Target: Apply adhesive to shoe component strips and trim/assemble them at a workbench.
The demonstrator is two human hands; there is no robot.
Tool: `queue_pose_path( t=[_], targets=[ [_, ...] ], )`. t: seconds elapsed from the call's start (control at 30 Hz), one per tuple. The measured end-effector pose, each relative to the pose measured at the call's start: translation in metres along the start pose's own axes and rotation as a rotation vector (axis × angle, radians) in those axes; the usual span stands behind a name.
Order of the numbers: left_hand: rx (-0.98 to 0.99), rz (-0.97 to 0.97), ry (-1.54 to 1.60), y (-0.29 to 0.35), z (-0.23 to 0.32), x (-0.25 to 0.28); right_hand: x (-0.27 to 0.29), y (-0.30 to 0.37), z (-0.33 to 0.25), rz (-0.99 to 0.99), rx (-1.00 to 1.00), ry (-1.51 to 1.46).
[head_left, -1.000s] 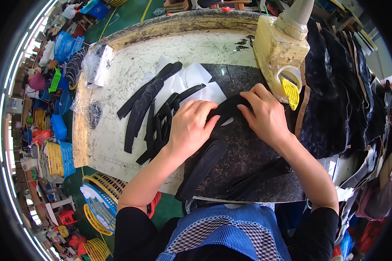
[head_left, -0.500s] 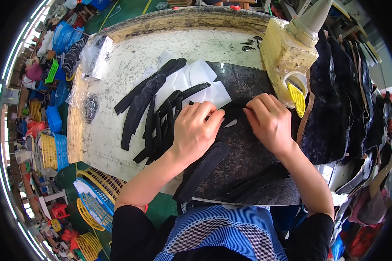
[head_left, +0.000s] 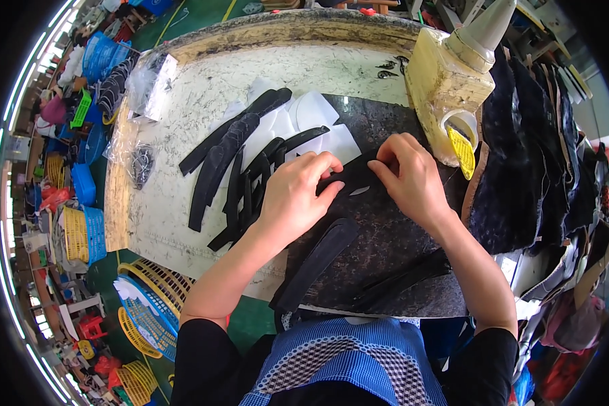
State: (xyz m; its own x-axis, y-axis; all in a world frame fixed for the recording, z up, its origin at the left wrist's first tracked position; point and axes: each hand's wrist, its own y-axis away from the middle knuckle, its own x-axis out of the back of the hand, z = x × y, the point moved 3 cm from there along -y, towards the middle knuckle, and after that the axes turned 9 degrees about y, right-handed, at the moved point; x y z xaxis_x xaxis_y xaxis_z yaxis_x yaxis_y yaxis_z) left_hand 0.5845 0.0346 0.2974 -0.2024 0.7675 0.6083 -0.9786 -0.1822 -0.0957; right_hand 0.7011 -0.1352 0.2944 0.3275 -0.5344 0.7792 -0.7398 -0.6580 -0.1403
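A black fabric strip (head_left: 354, 170) lies across a dark mottled board (head_left: 386, 264) between my hands. My left hand (head_left: 296, 193) pinches its left end between thumb and forefinger. My right hand (head_left: 409, 177) has its thumb and fingers closed at the right end, the fingertips partly blending with the dark cloth. Just below the strip, a small white pointed sliver (head_left: 360, 191) shows against the board. Nearer to me rests a thick black band (head_left: 317, 264) with a rounded end. Left of my left hand, several black strips (head_left: 224, 145) overlap white curved sheets (head_left: 314, 111).
A stained cream box-like container (head_left: 446, 78) with a grey cone stands at the right, a yellow mesh piece (head_left: 461, 152) in its opening. Dark fabric panels (head_left: 514, 155) hang beyond it. Clear plastic bags (head_left: 142, 88) lie far left. Baskets (head_left: 145, 308) stand below the table's left edge.
Both hands have shifted slightly; my left thumb and forefinger have spread a little around the strip and my right fingers have moved left along it. The white sliver has turned slightly.
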Motion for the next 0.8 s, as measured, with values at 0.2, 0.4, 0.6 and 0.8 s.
queue_pose_path(
  t=[0.2, 0.4, 0.6, 0.8],
  targets=[
    [-0.172, 0.073, -0.109, 0.005, -0.003, -0.001, 0.012, 0.019, 0.013, 0.072, -0.023, 0.072],
    [-0.126, -0.018, -0.058, -0.003, -0.004, -0.003, 0.006, 0.01, 0.012, 0.123, 0.089, 0.22],
    [-0.146, 0.006, -0.072, 0.0, -0.002, -0.004, 0.007, 0.009, 0.008, 0.154, 0.071, 0.198],
    [-0.146, -0.008, -0.038, 0.0, -0.008, -0.004, 0.004, 0.008, 0.007, 0.113, 0.133, 0.238]
  ],
)
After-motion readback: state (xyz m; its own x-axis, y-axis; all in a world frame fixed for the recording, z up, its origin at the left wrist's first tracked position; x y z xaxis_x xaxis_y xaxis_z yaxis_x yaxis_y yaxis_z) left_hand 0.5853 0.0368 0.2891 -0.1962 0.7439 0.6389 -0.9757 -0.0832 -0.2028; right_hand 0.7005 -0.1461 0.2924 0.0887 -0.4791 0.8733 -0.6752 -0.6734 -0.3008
